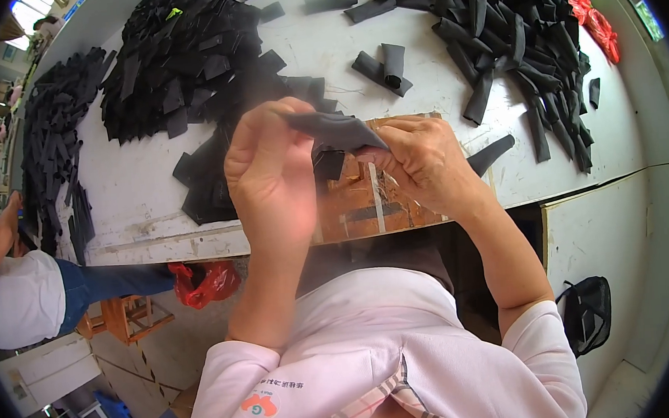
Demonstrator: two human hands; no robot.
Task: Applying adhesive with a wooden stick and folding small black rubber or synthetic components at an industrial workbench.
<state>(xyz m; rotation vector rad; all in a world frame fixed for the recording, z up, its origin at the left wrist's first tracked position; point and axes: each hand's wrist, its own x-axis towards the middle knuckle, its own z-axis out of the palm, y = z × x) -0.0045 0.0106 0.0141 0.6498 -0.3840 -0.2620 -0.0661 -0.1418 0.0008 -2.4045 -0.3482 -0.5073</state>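
Note:
A dark grey fabric piece (336,132) is stretched between my hands above the table's near edge. My left hand (267,167) pinches its left end between thumb and fingers, palm partly turned up. At its right end, my right hand (430,161) grips it with curled fingers. Beneath lies a brown, tape-covered board (358,211). Flat black fabric pieces (207,160) spread beside and behind my left hand, joining a large heap (186,55). Next to my right wrist lies a tube-shaped black piece (493,154). Two more fabric tubes (394,68) rest beyond my hands.
Many tube-shaped pieces (507,42) are heaped at the right, near a red plastic bag (595,25). Another dark heap (50,146) runs along the white table's (149,185) left side. Below the edge are a second red bag (206,284) and a wooden stool (133,316). A person (16,293) works at left.

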